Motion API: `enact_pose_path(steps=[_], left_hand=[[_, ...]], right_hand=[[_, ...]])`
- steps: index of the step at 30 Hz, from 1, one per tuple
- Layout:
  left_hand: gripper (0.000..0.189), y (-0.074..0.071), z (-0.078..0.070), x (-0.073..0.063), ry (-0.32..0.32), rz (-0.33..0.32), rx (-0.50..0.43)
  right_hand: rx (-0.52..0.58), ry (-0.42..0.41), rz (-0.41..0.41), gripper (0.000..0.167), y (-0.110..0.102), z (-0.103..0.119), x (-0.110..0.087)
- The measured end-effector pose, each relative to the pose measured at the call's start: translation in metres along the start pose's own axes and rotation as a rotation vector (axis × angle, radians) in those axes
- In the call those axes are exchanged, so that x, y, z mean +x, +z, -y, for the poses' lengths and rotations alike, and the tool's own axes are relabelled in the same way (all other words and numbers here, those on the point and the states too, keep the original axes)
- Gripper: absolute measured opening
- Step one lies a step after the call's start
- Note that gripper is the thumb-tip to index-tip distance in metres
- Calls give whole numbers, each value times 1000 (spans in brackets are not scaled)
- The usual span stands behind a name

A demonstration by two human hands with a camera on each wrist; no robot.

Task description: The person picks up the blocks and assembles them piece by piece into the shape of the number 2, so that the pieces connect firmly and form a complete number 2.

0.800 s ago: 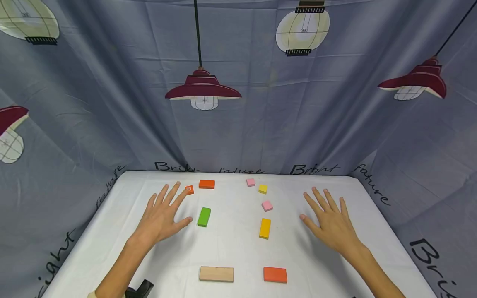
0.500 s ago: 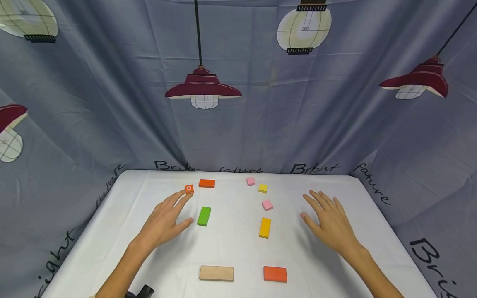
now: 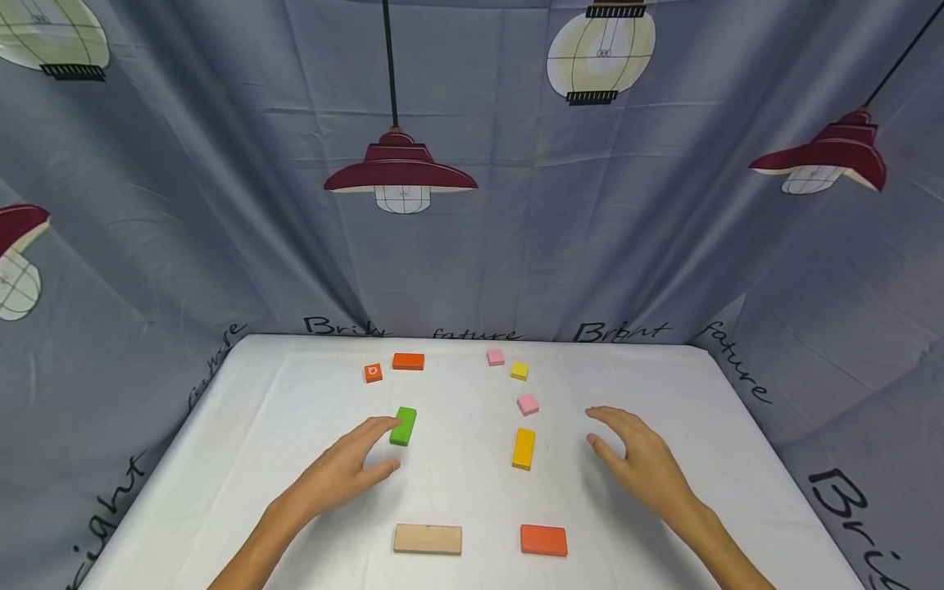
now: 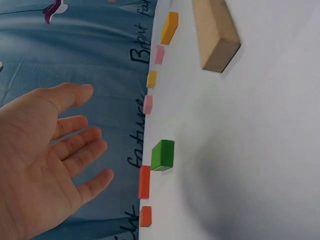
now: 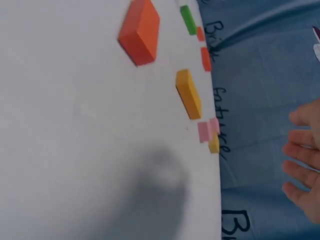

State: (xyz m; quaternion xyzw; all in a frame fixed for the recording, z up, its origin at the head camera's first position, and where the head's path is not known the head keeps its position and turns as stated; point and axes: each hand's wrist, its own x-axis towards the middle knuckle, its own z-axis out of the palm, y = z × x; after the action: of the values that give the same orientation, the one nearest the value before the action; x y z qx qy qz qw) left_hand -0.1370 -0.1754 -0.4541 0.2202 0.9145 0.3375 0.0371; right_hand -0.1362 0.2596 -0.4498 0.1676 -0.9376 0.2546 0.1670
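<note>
My left hand (image 3: 342,471) hovers over the left part of the white table, its relaxed fingers bent a little and nothing between them. Its fingertips overlap the green block (image 3: 402,427) in the head view; in the left wrist view the hand is raised, apart from that green block (image 4: 162,155). On the other side my right hand (image 3: 645,463) hangs above the table, fingers loosely bent, holding nothing. Nearest to it are a yellow-orange block (image 3: 524,449) and a pink cube (image 3: 528,404). At the front lie a plain wooden block (image 3: 428,539) and an orange-red block (image 3: 543,540).
Toward the back edge of the table (image 3: 627,360) lie an orange cube (image 3: 373,373) with a ring mark, an orange block (image 3: 409,361), another pink cube (image 3: 496,357) and a yellow cube (image 3: 519,371). A grey-blue curtain (image 3: 472,270) printed with lamps surrounds the table.
Both hands have drawn back toward the front, and their spread fingers have relaxed and bent. The left hand has left the orange cube's side and now overlaps the green block. The blocks have stayed put.
</note>
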Motion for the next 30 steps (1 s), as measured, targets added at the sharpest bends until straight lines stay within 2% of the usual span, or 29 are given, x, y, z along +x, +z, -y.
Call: enact_pose_path(steps=[5, 10, 15, 19, 24, 30], left_hand=[[49, 11, -1, -3, 29, 43, -60], [41, 21, -4, -7, 74, 92, -92], [35, 31, -5, -13, 115, 113, -128], [32, 42, -4, -18, 149, 116, -169], [33, 54, -1, -25, 162, 151, -213], [36, 65, 0, -29, 195, 179, -193]], right_hand=[[49, 14, 12, 33, 9, 5, -9], [134, 68, 49, 31, 20, 10, -21], [216, 107, 133, 27, 29, 17, -34], [301, 70, 215, 22, 36, 21, -45], [429, 14, 315, 22, 46, 21, -56], [506, 30, 429, 24, 52, 20, -66]])
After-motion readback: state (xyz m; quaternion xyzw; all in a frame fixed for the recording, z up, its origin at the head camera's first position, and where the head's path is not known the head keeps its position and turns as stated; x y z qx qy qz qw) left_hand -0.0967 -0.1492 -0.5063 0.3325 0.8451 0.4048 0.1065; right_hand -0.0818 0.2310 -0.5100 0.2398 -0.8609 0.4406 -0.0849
